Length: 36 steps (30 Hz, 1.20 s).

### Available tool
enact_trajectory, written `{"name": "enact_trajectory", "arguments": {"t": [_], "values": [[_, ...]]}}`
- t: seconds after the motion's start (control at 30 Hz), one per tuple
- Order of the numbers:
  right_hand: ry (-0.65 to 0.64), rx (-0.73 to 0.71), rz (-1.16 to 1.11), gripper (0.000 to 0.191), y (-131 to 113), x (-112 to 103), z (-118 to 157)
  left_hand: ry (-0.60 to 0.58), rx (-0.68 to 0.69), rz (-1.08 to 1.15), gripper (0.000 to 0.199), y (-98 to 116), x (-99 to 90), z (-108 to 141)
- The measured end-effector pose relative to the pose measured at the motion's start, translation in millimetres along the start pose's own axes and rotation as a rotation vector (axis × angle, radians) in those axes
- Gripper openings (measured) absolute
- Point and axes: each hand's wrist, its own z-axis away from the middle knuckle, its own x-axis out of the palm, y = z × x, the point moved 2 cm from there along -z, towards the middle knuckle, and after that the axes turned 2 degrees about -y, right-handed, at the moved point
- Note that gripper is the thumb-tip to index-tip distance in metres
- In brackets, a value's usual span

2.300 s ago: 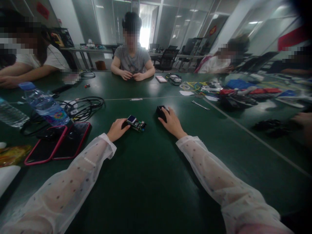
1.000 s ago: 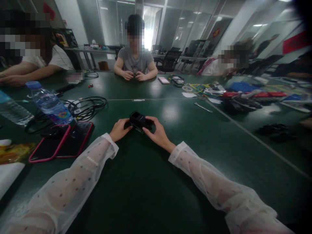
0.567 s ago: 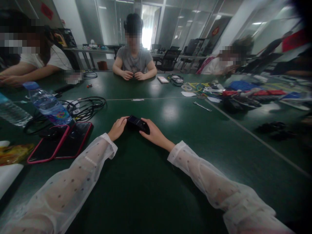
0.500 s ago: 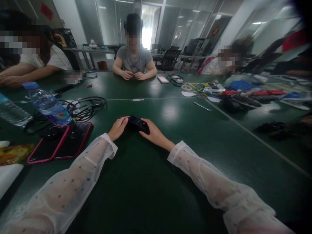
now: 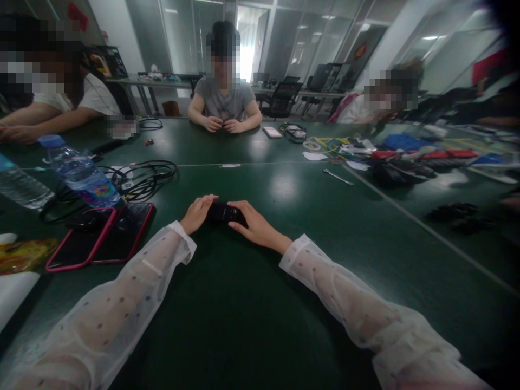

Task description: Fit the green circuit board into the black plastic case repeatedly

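A small black box-like object (image 5: 222, 212) is between my two hands, low over the green table (image 5: 244, 303). Around its right end, my right hand (image 5: 254, 225) is closed, fingers on the far side and thumb on the near side. My left hand (image 5: 198, 213) is at the object's left end, with its fingers together and their tips by the upper left corner. How much of the object lies under the left fingers is hidden.
Two red-edged phones (image 5: 122, 233), a tilted water bottle (image 5: 81, 170) and black cables (image 5: 150, 176) lie left. A wrench (image 5: 338, 177) lies right of centre, tools and bags (image 5: 414, 157) farther right. A person (image 5: 225, 100) sits opposite; others sit at both sides.
The black object has turned, its left end coming down so that it lies more level. My right fingers have shifted slightly left and down along with it.
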Motion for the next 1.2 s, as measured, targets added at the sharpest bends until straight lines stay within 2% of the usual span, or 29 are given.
{"name": "enact_trajectory", "arguments": {"t": [0.17, 0.3, 0.5, 0.77, 1.2], "values": [[0.106, 0.151, -0.203, 0.040, 16.2, -2.4, -3.7, -0.036, 0.033, -0.027, 0.061, 1.4, -1.3, 0.0], [0.118, 0.247, -0.412, 0.036, 27.2, -4.7, -5.0, -0.043, 0.039, -0.027, 0.058, 0.5, -1.9, -0.7], [0.104, 0.352, -0.588, 0.041, 27.1, -8.6, -4.1, -0.050, 0.025, 0.028, 0.055, -0.5, -1.3, -1.9], [0.104, 0.374, -0.639, 0.039, 27.8, -11.1, -3.8, -0.071, -0.016, 0.055, 0.054, -0.3, -1.7, -1.5], [0.114, 0.351, -0.687, 0.041, 38.6, -9.5, -3.3, -0.071, 0.001, 0.056, 0.052, -0.4, -0.7, -1.9]]}}
